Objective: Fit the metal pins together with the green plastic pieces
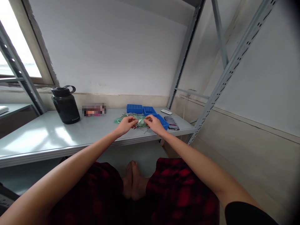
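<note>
My left hand is closed in a pinch above a green plastic bag on the shelf table. My right hand pinches in the same way just across from it. A small whitish, shiny patch shows between the two sets of fingertips, too small to tell what it is. What each hand grips is hidden by the fingers. Thin metal pieces, like small pins or rivets, lie scattered around the bag. Close behind my right hand sits a blue plastic bin.
Two more blue bins, one at the back and one beside it, stand near the wall. Right of them lie a white flat object and a phone. A black bottle stands left. Metal shelf posts rise at the right.
</note>
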The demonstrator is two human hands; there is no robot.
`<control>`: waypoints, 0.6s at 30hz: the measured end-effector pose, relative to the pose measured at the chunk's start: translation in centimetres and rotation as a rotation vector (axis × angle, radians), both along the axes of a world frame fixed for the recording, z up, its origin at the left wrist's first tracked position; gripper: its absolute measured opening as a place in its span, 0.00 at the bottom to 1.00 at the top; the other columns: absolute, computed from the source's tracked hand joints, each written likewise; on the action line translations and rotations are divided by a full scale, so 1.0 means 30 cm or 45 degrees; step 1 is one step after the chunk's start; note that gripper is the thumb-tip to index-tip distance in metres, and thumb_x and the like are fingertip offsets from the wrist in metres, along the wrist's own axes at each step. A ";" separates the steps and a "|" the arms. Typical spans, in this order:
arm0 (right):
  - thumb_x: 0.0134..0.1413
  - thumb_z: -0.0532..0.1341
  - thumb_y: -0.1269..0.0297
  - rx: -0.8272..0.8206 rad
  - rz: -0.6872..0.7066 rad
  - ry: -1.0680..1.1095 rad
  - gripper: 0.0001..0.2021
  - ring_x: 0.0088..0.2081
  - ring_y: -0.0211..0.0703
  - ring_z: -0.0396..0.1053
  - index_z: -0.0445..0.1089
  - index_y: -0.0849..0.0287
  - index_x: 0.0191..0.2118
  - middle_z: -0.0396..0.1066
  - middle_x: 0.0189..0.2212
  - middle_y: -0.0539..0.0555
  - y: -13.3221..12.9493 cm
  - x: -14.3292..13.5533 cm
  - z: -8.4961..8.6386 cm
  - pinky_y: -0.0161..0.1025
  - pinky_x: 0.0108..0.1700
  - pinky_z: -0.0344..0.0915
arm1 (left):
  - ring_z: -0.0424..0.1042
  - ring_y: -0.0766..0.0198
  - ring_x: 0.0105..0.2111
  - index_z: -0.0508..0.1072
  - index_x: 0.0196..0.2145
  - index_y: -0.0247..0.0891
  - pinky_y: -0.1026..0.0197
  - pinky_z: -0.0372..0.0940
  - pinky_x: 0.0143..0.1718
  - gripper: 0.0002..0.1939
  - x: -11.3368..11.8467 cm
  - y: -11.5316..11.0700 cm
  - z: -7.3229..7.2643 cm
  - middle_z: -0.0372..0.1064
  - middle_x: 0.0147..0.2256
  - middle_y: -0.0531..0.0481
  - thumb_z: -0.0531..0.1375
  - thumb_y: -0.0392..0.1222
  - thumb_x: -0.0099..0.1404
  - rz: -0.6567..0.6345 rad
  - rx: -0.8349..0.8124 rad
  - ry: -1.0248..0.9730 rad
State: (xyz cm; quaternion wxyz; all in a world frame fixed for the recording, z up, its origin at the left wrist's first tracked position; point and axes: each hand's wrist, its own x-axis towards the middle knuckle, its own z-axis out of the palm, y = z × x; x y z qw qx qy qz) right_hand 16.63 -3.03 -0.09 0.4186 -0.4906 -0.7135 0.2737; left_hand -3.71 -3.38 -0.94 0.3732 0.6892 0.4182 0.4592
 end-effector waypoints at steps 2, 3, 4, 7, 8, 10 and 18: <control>0.56 0.62 0.57 0.154 -0.099 -0.107 0.09 0.36 0.43 0.69 0.64 0.56 0.36 0.71 0.35 0.53 0.002 0.007 -0.003 0.41 0.39 0.67 | 0.73 0.60 0.27 0.71 0.30 0.37 0.57 0.69 0.33 0.17 0.004 -0.004 0.003 0.70 0.25 0.50 0.64 0.56 0.58 0.048 0.025 0.001; 0.56 0.62 0.56 0.212 -0.096 -0.153 0.10 0.36 0.43 0.68 0.64 0.56 0.36 0.71 0.34 0.52 0.000 0.007 -0.003 0.41 0.39 0.66 | 0.73 0.61 0.26 0.71 0.30 0.37 0.57 0.69 0.33 0.17 0.004 -0.006 0.004 0.70 0.25 0.50 0.64 0.55 0.58 0.067 0.040 0.013; 0.57 0.61 0.56 0.247 -0.063 -0.188 0.10 0.36 0.43 0.68 0.64 0.56 0.35 0.71 0.34 0.52 -0.004 0.006 -0.002 0.41 0.40 0.65 | 0.72 0.61 0.26 0.71 0.30 0.37 0.57 0.69 0.33 0.16 0.004 -0.007 0.005 0.69 0.25 0.51 0.64 0.54 0.59 0.080 0.055 0.027; 0.59 0.60 0.54 0.261 0.062 -0.252 0.11 0.39 0.44 0.70 0.67 0.57 0.37 0.73 0.38 0.55 -0.021 -0.007 0.000 0.41 0.43 0.65 | 0.72 0.61 0.27 0.71 0.30 0.37 0.57 0.68 0.34 0.14 -0.001 -0.010 0.009 0.69 0.25 0.51 0.62 0.52 0.60 0.079 0.088 0.062; 0.59 0.61 0.54 0.247 0.082 -0.271 0.11 0.40 0.45 0.70 0.68 0.58 0.39 0.73 0.41 0.56 -0.027 -0.012 0.001 0.42 0.44 0.65 | 0.72 0.61 0.28 0.71 0.30 0.37 0.57 0.67 0.34 0.14 -0.002 -0.011 0.010 0.69 0.26 0.50 0.62 0.52 0.60 0.066 0.095 0.071; 0.59 0.62 0.55 0.201 0.100 -0.305 0.14 0.42 0.45 0.71 0.69 0.58 0.44 0.73 0.46 0.58 -0.039 -0.021 0.001 0.43 0.46 0.65 | 0.71 0.61 0.28 0.71 0.30 0.38 0.57 0.67 0.34 0.14 -0.003 -0.012 0.011 0.69 0.26 0.50 0.62 0.52 0.61 0.029 0.118 0.103; 0.59 0.63 0.57 0.145 0.200 -0.216 0.16 0.47 0.47 0.74 0.70 0.57 0.51 0.73 0.51 0.59 -0.072 -0.049 0.001 0.42 0.46 0.67 | 0.73 0.57 0.36 0.73 0.31 0.38 0.54 0.68 0.41 0.17 0.002 -0.003 -0.001 0.74 0.33 0.47 0.64 0.56 0.58 -0.100 0.146 0.077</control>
